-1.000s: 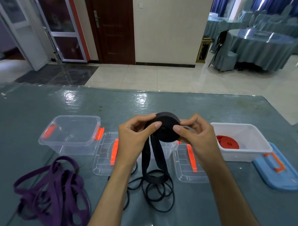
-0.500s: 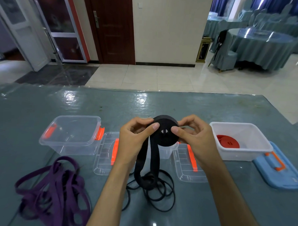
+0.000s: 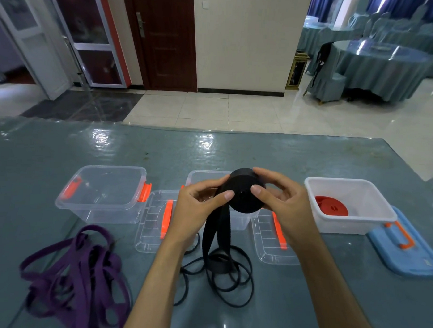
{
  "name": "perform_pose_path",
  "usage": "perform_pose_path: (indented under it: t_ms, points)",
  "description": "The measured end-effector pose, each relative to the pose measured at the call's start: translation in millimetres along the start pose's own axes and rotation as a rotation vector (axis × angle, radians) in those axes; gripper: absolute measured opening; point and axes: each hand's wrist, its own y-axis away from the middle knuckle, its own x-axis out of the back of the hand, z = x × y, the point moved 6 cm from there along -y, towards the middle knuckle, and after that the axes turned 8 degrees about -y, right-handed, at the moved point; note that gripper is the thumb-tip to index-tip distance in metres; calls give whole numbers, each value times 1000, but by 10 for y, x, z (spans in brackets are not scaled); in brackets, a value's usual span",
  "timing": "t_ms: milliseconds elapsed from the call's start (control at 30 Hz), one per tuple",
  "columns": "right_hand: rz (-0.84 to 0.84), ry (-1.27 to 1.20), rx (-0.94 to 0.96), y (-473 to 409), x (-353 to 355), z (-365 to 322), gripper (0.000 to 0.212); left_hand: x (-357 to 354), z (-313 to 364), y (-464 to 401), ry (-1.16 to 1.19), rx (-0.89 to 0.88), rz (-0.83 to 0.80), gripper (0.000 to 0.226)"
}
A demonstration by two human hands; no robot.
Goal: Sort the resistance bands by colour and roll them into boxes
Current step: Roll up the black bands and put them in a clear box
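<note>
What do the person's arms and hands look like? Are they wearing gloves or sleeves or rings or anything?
No gloves. The left hand and the right hand are both bare, with short, plain fingernails. No rings, watch or bracelets show. Both forearms are bare too, with no sleeves in view right down to the bottom of the picture.

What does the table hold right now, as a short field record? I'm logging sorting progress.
in hands: left hand and right hand grip black band roll, tail trailing to table
red band roll: in white box
purple bands: loose on table
clear box: nothing visible inside
</note>
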Motion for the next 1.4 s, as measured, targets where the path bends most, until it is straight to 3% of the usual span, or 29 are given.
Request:
perform_pose_path:
  t_ms: [167,333,533,633,733,867,967,1100,1400]
  points:
    - [-3,36,-42,-13,25,14,31,-41,1,52,5,-45,44,28]
    - [48,65,101,-8,21,-27,23,-122,-54,55,35,-2,-26,39]
    - [-1,48,-56,3,31,96,31,-34,11,44,-26,-73,45,38]
    - [24,95,-2,-18,58,0,31,-65,-20,60,5,-52,36,37]
    - [44,72,69,-8,33,-34,30,-99,-52,67,21,-28,-77,51]
    - [22,60,-32,7,54,63,29,36,-65,29,-91,-43,-27,62]
    - [-8,97,-72,-15,132,8,37,50,-83,18,-122,-20,-24,55]
    - [-13,129,12,-22,97,-117,31,-60,-151,24,-76,70,-144,41]
    - [-93,148,-53,-13,70,-37,43,-101,11,31,-175,-43,-130,34]
